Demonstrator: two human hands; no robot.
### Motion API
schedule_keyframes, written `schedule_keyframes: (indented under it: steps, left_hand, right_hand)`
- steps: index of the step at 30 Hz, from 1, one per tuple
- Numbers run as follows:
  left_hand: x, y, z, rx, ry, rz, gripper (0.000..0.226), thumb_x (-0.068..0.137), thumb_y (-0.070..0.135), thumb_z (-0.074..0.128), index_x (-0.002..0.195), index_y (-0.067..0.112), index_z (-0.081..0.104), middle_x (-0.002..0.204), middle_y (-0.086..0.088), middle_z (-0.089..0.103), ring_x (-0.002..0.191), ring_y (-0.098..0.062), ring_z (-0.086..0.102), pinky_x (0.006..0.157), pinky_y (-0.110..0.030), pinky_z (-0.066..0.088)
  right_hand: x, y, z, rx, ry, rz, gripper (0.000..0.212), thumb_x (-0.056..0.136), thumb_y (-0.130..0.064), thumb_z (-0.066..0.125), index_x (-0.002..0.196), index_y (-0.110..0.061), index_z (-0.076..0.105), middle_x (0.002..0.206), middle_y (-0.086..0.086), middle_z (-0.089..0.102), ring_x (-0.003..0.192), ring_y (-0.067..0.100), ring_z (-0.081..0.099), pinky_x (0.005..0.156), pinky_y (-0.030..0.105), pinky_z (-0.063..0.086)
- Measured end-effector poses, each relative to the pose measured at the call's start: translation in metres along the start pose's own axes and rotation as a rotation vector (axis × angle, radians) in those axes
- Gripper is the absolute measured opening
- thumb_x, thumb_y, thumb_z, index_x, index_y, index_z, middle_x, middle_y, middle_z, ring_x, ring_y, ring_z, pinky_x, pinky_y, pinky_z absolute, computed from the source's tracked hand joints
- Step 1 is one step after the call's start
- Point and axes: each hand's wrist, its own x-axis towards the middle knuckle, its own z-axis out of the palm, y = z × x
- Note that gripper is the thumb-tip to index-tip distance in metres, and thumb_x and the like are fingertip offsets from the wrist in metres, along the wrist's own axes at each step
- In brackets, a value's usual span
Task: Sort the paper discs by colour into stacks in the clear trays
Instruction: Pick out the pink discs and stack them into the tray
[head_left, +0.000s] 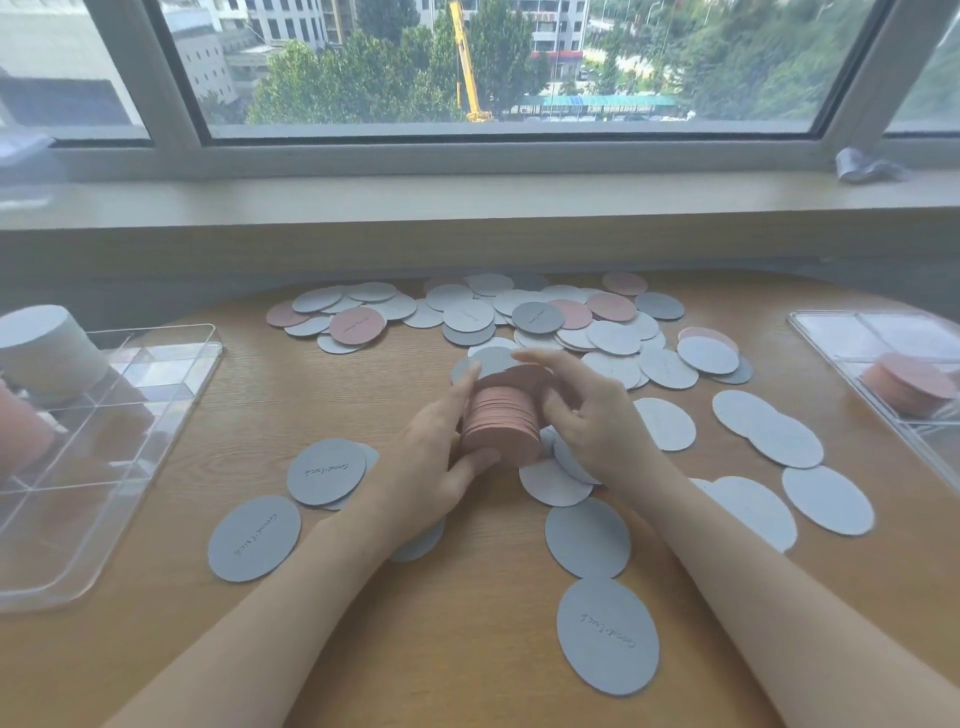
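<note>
Between both hands, left hand (431, 457) and right hand (587, 415) grip pink stack (501, 421).

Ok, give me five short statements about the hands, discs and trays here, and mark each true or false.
1. Both hands, left hand and right hand, hold the pink paper disc stack. True.
2. That stack sits inside a tray. False: it is over the wooden table.
3. The right clear plastic tray holds a pink stack. True.
4. The left clear plastic tray holds a tall white stack. True.
5. All loose discs are pink. False: most are grey or white.
</note>
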Motion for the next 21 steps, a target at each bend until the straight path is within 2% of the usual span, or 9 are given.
schedule_keyframes:
  steps: [2, 5, 8, 11, 13, 15, 16, 19, 21]
  left_hand:
    - [0.001, -0.001, 0.001, -0.005, 0.007, 0.015, 0.082, 0.093, 0.029, 0.068, 0.158, 0.032, 0.019, 0.135, 0.007, 0.053, 0.119, -0.010, 0.049, 0.098, -0.012, 0.034]
    - [0.002, -0.002, 0.001, 0.037, 0.027, 0.074, 0.073, 0.093, 0.031, 0.064, 0.156, 0.022, 0.028, 0.143, 0.007, 0.049, 0.130, -0.008, 0.042, 0.107, -0.010, 0.026]
    - [0.003, 0.000, 0.002, 0.072, 0.018, 0.105, 0.076, 0.094, 0.037, 0.058, 0.158, 0.018, 0.021, 0.149, 0.007, 0.042, 0.134, -0.002, 0.035, 0.106, -0.002, 0.017]
    - [0.004, 0.000, 0.002, 0.042, 0.004, 0.087, 0.077, 0.097, 0.031, 0.060, 0.159, 0.017, 0.018, 0.145, 0.004, 0.045, 0.129, 0.000, 0.038, 0.104, -0.002, 0.021]
    - [0.003, 0.001, 0.000, -0.037, 0.008, 0.067, 0.071, 0.095, 0.030, 0.063, 0.156, 0.021, 0.028, 0.134, 0.003, 0.052, 0.118, -0.007, 0.051, 0.100, -0.010, 0.035]
    - [0.002, 0.004, -0.002, -0.140, 0.026, 0.016, 0.060, 0.091, 0.029, 0.070, 0.144, 0.027, 0.041, 0.123, 0.008, 0.057, 0.100, -0.008, 0.061, 0.090, -0.024, 0.049]
    - [0.002, 0.005, -0.003, -0.162, 0.030, -0.009, 0.059, 0.089, 0.027, 0.074, 0.139, 0.029, 0.043, 0.120, 0.011, 0.058, 0.095, -0.008, 0.063, 0.086, -0.026, 0.050]
    - [0.001, 0.004, -0.003, -0.184, 0.024, -0.036, 0.058, 0.086, 0.026, 0.077, 0.132, 0.036, 0.044, 0.117, 0.015, 0.058, 0.088, -0.009, 0.064, 0.080, -0.023, 0.048]
    - [0.002, 0.005, -0.003, -0.196, 0.024, -0.050, 0.058, 0.086, 0.026, 0.077, 0.129, 0.042, 0.042, 0.115, 0.017, 0.057, 0.086, -0.008, 0.063, 0.077, -0.024, 0.049]
  right_hand:
    - [-0.003, 0.002, 0.005, 0.038, -0.055, -0.024, 0.049, 0.094, -0.002, 0.048, 0.132, -0.030, 0.062, 0.122, -0.010, 0.067, 0.113, 0.006, 0.060, 0.098, 0.029, 0.047]
    - [-0.006, -0.003, 0.007, 0.161, -0.196, 0.045, 0.043, 0.101, -0.022, 0.049, 0.143, -0.026, 0.051, 0.133, -0.010, 0.059, 0.125, 0.002, 0.050, 0.106, 0.021, 0.037]
    - [-0.010, -0.006, 0.011, 0.056, -0.341, 0.023, 0.065, 0.099, -0.045, 0.048, 0.156, -0.026, 0.024, 0.153, -0.014, 0.034, 0.141, -0.003, 0.026, 0.113, 0.014, 0.019]
    - [-0.012, -0.006, 0.018, -0.042, -0.380, -0.004, 0.080, 0.097, -0.046, 0.053, 0.156, -0.032, 0.001, 0.151, -0.024, 0.015, 0.139, -0.016, 0.007, 0.112, 0.009, 0.008]
    - [-0.011, -0.007, 0.017, -0.031, -0.406, 0.013, 0.082, 0.097, -0.045, 0.053, 0.155, -0.034, -0.004, 0.150, -0.024, 0.015, 0.136, -0.021, 0.005, 0.110, 0.007, 0.007]
    - [-0.006, -0.009, 0.008, 0.016, -0.380, 0.027, 0.075, 0.098, -0.045, 0.051, 0.156, -0.032, 0.007, 0.152, -0.019, 0.027, 0.140, -0.011, 0.019, 0.113, 0.011, 0.015]
    - [-0.002, -0.008, 0.001, 0.014, -0.307, 0.023, 0.066, 0.099, -0.043, 0.050, 0.155, -0.029, 0.020, 0.150, -0.014, 0.036, 0.138, -0.004, 0.028, 0.114, 0.016, 0.021]
    - [0.013, 0.015, -0.032, -0.080, 0.049, 0.100, 0.033, 0.101, -0.034, 0.053, 0.130, -0.020, 0.059, 0.128, -0.005, 0.055, 0.117, 0.007, 0.052, 0.103, 0.029, 0.039]
    - [0.026, 0.041, -0.064, -0.231, 0.229, 0.248, 0.026, 0.099, -0.029, 0.053, 0.119, -0.017, 0.064, 0.123, 0.001, 0.056, 0.109, 0.017, 0.057, 0.097, 0.034, 0.043]
